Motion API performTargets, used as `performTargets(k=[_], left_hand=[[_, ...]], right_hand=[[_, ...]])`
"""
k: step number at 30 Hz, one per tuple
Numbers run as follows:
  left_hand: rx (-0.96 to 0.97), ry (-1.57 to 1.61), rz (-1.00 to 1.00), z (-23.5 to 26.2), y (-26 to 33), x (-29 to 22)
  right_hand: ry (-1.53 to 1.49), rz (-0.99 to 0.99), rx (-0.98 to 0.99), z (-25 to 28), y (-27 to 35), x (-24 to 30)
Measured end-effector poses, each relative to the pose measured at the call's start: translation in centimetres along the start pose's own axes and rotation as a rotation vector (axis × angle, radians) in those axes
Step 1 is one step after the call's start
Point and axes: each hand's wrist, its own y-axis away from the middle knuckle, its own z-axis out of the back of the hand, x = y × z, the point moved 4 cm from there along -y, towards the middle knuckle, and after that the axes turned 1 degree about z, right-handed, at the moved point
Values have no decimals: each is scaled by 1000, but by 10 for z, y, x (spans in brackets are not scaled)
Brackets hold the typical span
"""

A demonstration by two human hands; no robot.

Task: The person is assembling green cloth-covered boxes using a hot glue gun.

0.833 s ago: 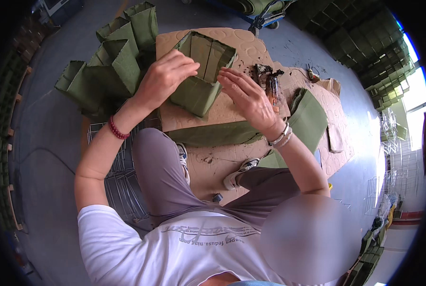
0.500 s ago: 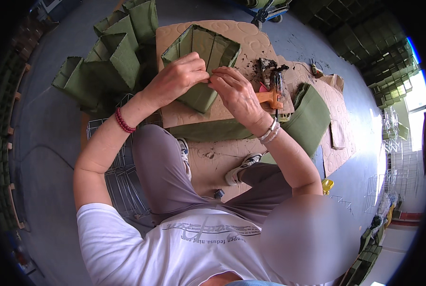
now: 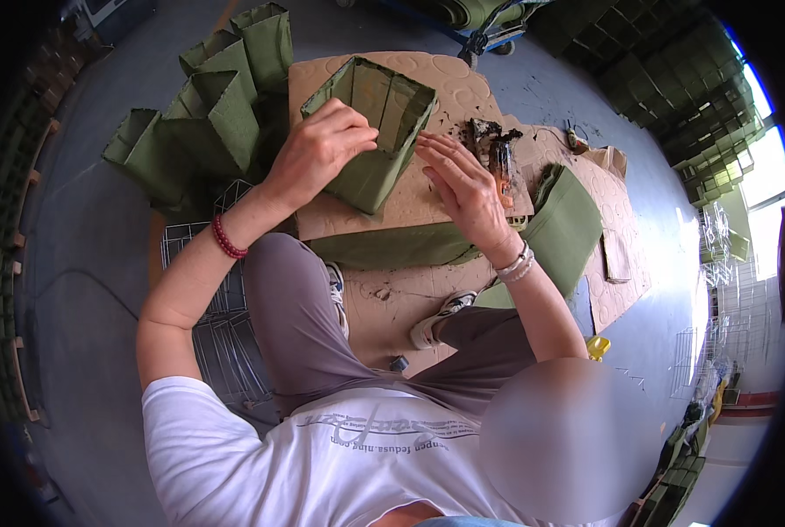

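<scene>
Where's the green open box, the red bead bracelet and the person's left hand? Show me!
Green open box (image 3: 366,181): head view, on the outer wall below its rim.
Red bead bracelet (image 3: 223,237): head view, on the beads around the wrist.
Left hand (image 3: 320,147): head view, on the back of the hand.

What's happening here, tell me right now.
A person is working with both hands at a green open-topped box on a cardboard-covered surface. The left hand has its fingers pinched together at the near rim; the right hand is at the right side, fingers extended. Whether either grips the box is unclear. Similar green boxes stand to the left.
</scene>
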Motion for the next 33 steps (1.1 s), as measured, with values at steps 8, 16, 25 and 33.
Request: performTargets(k=[8, 16, 25, 33], left_hand=[[48, -115, -4, -33, 7, -11], [282, 107, -42, 8, -5, 18], [21, -170, 77, 19, 22, -14], [95, -225, 147, -4, 30, -22]], right_hand=[[71, 135, 16, -31, -7, -11], [35, 38, -72, 11, -21, -13], [15, 98, 59, -33, -20, -25], [6, 169, 294, -30, -44, -16]])
